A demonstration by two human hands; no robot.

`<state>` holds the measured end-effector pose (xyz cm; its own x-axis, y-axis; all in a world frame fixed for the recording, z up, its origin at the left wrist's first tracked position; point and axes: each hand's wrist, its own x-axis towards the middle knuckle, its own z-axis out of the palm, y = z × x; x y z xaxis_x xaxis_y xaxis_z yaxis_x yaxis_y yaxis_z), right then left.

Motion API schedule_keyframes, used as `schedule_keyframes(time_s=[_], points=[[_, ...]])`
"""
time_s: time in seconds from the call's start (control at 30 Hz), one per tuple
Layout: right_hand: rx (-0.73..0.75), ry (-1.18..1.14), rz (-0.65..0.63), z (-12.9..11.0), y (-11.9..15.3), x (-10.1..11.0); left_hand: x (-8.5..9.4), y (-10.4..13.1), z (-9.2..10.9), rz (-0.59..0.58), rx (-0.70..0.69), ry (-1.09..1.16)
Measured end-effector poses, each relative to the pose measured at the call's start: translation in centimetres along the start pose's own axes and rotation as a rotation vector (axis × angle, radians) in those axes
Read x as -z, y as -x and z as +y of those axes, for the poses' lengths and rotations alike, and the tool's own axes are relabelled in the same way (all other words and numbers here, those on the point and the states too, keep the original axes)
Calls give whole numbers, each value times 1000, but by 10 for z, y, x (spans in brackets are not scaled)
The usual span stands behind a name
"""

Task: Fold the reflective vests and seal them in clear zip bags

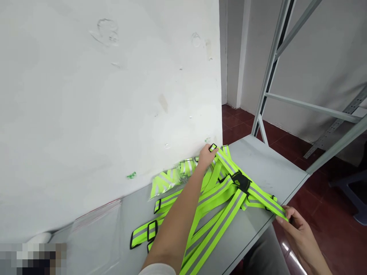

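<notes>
Spread over the grey table is a reflective harness (223, 191) of neon yellow-green straps with silver stripes, joined at a black centre piece (241, 181). At the far side, my left hand (207, 156) grips one strap end by its black buckle (212, 148). Beyond the table's front edge, my right hand (298, 225) pinches the end of another strap (271, 204). Between both hands the straps run nearly straight through the centre piece. Other straps with black buckles (151, 230) lie overlapping to the left, partly hidden by my left forearm.
Clear bags holding folded yellow-green straps (166, 181) lie against the white wall (114, 95). A flat transparent zip bag (97, 233) rests on the table's left part. Metal frame posts (271, 68) rise at the right end. A blue stool (351, 194) stands on the red floor.
</notes>
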<state>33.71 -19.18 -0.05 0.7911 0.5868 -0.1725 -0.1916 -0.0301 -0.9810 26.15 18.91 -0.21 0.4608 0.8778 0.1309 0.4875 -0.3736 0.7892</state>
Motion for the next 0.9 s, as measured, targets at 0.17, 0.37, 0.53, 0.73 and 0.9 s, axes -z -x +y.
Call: schedule_keyframes(time_s=[0.17,0.37,0.53,0.73,0.9], points=[[140,205,16,3,1,-3,-5,-4,16,151,48,211],[239,316,67,1,2,-8,-18,15,40,191,0,272],[271,176,-31,-18,-1,-19,-20,69,63,-55,-275,239],[269,160,-73,-26,-5,-23,-29,124,66,-528,-558,42],[298,203,-55,-16,-4,-11,-29,125,58,-679,-618,-109]])
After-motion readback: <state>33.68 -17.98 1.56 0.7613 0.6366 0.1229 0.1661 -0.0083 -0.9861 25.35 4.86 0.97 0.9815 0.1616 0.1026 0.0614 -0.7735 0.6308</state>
